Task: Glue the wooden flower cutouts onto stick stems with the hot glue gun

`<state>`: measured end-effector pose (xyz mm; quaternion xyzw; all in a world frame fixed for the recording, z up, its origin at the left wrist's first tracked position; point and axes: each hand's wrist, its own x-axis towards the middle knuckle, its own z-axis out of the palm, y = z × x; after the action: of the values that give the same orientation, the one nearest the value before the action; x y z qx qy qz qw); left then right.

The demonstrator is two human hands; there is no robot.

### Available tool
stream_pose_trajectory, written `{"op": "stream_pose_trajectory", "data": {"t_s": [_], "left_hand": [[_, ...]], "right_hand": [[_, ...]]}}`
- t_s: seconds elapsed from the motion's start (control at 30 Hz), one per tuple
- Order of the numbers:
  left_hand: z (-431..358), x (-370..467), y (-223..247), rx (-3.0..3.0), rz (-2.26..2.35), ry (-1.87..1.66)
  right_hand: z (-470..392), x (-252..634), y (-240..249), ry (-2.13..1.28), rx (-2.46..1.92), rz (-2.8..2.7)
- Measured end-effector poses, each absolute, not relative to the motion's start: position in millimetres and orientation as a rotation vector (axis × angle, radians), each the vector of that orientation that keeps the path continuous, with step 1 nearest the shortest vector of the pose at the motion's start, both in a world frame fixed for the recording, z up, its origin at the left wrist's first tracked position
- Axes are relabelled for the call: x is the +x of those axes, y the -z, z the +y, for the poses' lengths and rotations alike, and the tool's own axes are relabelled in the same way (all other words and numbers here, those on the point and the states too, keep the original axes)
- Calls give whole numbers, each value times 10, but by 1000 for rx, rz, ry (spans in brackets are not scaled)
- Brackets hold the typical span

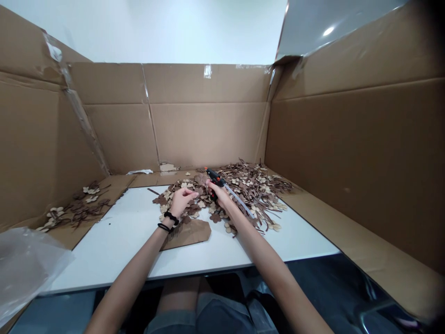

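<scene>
My right hand [218,191] is wrapped round a black and orange glue gun [214,177], its orange-tipped nozzle pointing up and left and a glue stick [239,200] reaching back over the wrist. To its left, my left hand [183,199] has its fingers pinched together; whatever lies between them is too small to name. Brown and cream flower shapes with thin strips form a large pile [248,185] behind and around both hands. Below my left hand, a flat cardboard piece [191,234] lies on the white board [121,232], with small dark prongs near the wrist.
Tall cardboard walls [208,130] enclose the back and both sides. A smaller group of flower shapes [80,208] lies at the left. A clear plastic bag [29,269] covers the left front corner.
</scene>
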<state>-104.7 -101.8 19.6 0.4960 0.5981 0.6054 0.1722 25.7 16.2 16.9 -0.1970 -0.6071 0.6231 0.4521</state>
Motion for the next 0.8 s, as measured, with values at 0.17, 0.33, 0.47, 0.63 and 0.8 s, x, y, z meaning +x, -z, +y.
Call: {"op": "stream_pose_trajectory", "data": {"t_s": [0.17, 0.33, 0.47, 0.63, 0.8], "left_hand": [[-1029, -1088, -249, 1179, 1533, -1853], [-1001, -1048, -179, 1026, 1387, -1904], [-986, -973, -146, 944, 1303, -1962], [-962, -964, -113, 960, 1311, -2058], [-965, -999, -105, 1052, 1379, -2049]], "right_hand": [[127, 251, -123, -1580, -454, -1588], [163, 194, -17, -1622, -452, -1614], [169, 190, 4, -1617, -443, -1646], [145, 225, -44, -1551, -473, -1722], [173, 252, -83, -1441, -522, -1732]]}}
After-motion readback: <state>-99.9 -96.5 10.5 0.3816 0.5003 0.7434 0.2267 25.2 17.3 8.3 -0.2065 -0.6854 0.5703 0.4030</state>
